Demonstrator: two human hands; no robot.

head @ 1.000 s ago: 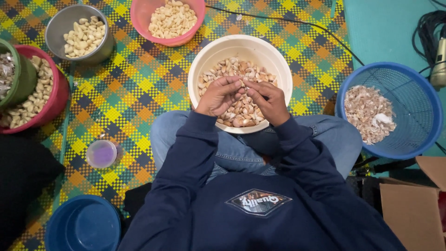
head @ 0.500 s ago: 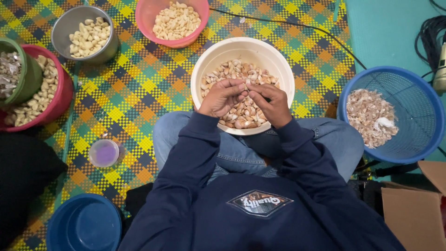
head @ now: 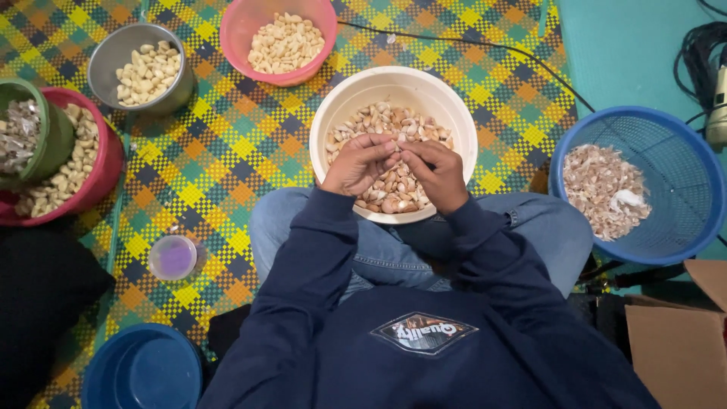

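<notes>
A cream bowl (head: pixel 338 110) full of unpeeled garlic cloves (head: pixel 376 121) rests in front of my crossed legs. Both hands meet over its near half. My left hand (head: pixel 359 164) and my right hand (head: pixel 437 173) pinch one small clove (head: pixel 400 151) together between their fingertips. A blue mesh basket (head: pixel 674 148) to the right holds papery garlic skins (head: pixel 603 188). Peeled cloves fill a pink bowl (head: pixel 244 29) and a grey metal pot (head: pixel 113 53) at the far side.
A red basin (head: pixel 102 170) with cloves and a green cup (head: pixel 53 140) of skins sit at the left edge. A small purple-lidded jar (head: pixel 173 257) and a blue tub (head: pixel 140 371) stand near my left knee. A cardboard box (head: pixel 678 344) and black cables (head: pixel 693 53) lie right.
My hands stay together over the cream bowl, fingers shifting slightly on the clove. The view has drifted a little, nothing else moved.
</notes>
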